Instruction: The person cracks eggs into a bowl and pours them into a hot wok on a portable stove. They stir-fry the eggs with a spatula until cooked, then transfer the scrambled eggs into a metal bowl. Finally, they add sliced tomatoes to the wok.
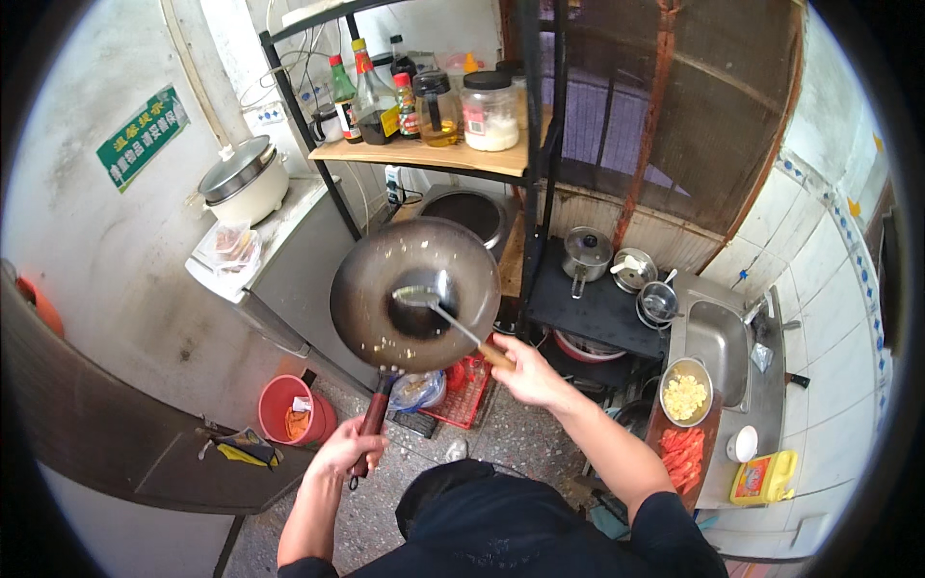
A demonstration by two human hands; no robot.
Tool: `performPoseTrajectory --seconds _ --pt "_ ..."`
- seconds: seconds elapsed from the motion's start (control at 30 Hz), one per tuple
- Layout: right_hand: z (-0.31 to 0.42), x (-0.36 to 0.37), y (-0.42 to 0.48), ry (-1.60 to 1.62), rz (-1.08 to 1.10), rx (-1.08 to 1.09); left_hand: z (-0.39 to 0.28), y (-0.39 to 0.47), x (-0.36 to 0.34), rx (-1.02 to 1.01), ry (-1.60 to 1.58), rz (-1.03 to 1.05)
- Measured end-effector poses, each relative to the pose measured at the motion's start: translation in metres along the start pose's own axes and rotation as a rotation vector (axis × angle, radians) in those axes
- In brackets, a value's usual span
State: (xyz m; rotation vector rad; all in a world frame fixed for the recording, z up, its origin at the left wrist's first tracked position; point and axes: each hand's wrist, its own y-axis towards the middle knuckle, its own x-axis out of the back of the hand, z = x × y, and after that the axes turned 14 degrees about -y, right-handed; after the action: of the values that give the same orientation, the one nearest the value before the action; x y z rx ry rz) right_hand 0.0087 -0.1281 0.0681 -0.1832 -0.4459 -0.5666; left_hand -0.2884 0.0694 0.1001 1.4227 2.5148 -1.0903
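My left hand (355, 446) grips the dark wooden handle of a large wok (361, 260), which is raised in front of me. Small pale food bits cling to the wok's inner wall. My right hand (526, 372) is closed on the wooden grip of a metal ladle (457, 324), whose bowl rests in or just above the wok's centre. Behind the wok, partly covered by it, is a round black cooktop (466, 213). At the right, a metal bowl of scrambled egg (685, 394) stands beside cut red tomato pieces (681, 456) on a wooden board (711, 441).
A shelf (433, 153) with sauce bottles and jars rises behind the cooktop. Pots (587, 254) stand on a black rack near the sink (715, 347). A white electric pot (247, 180) sits on the left cabinet. On the floor are a red bucket (278, 404) and a red crate (470, 397).
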Motion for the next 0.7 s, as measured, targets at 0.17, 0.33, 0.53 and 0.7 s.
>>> performPoseTrajectory --seconds 0.17,0.33,0.53,0.7 --pt "0.05 0.0 0.094 0.031 -0.073 -0.188 -0.097 0.101 0.039 -0.021 0.081 0.14" --pt "0.037 0.006 0.177 -0.057 -0.285 -0.266 -0.164 0.222 0.067 0.064 0.139 0.26" --pt "-0.014 0.02 0.245 -0.481 -0.439 -0.328 -0.201 0.333 0.077 0.163 0.031 0.366" --pt "-0.021 0.032 0.272 -0.571 -0.369 -0.382 -0.226 0.37 0.08 0.215 0.136 0.37"
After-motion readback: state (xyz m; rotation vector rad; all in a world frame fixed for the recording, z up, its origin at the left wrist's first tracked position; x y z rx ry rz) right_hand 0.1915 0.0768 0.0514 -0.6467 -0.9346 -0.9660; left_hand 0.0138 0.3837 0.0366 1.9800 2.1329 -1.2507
